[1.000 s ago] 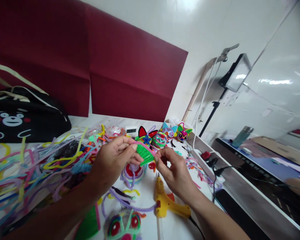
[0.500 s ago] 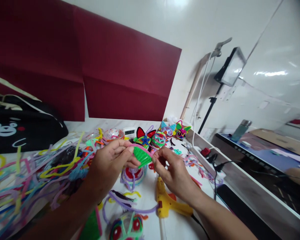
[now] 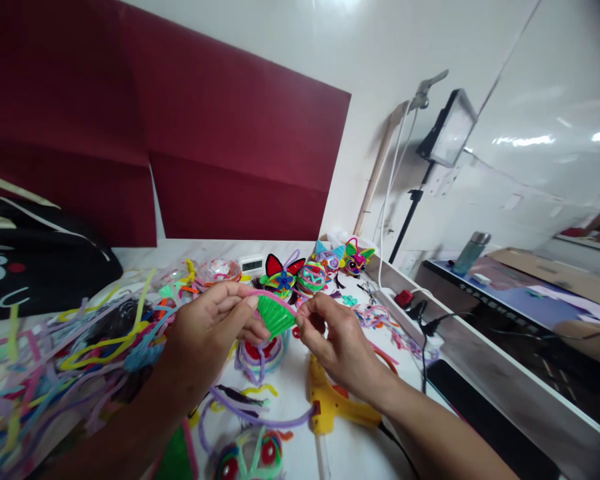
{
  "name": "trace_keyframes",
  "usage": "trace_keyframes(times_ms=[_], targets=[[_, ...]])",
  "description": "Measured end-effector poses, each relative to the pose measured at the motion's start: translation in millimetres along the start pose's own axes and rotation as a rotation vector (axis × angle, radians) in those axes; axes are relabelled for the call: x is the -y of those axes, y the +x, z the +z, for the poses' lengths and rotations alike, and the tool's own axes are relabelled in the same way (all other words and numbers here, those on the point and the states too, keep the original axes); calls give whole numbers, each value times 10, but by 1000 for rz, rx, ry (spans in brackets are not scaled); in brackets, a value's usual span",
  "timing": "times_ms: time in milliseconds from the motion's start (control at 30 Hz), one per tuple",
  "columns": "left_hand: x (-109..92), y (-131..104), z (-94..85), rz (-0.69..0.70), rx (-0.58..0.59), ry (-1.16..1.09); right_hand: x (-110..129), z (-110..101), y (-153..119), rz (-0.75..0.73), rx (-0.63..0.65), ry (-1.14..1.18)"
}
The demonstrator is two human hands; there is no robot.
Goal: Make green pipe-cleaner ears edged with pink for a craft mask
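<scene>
Both of my hands hold a small green fan-shaped pipe-cleaner piece (image 3: 275, 316) edged with a pink pipe cleaner, raised above the white table (image 3: 300, 250). My left hand (image 3: 207, 333) pinches its left side between thumb and fingers. My right hand (image 3: 333, 343) pinches its right tip. Below them lie a round purple and red wound piece (image 3: 257, 357) and a yellow glue gun (image 3: 333, 403).
A heap of loose coloured pipe cleaners (image 3: 55, 353) covers the left of the table, beside a black bear-face bag (image 3: 25, 263). Finished pipe-cleaner animal heads (image 3: 310, 267) stand at the back. Cables and a red-switch power strip (image 3: 410, 307) run along the right edge. A lamp stand (image 3: 430, 153) rises there.
My view has swung slightly right, so everything shifts left in frame. Both hands keep their hold on the green piece, and my right fingers have closed in on its tip.
</scene>
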State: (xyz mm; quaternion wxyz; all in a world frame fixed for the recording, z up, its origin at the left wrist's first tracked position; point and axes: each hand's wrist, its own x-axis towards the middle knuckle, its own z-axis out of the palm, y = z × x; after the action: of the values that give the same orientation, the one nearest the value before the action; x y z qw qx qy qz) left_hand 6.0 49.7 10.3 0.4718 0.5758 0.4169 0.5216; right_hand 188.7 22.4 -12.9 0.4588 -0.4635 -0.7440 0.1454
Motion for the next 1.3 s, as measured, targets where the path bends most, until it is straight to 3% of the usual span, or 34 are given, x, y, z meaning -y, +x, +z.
trace_keyframes(times_ms=[1300], targets=[[-30, -35, -1, 1, -17, 22, 23, -10, -20, -1, 16, -3]])
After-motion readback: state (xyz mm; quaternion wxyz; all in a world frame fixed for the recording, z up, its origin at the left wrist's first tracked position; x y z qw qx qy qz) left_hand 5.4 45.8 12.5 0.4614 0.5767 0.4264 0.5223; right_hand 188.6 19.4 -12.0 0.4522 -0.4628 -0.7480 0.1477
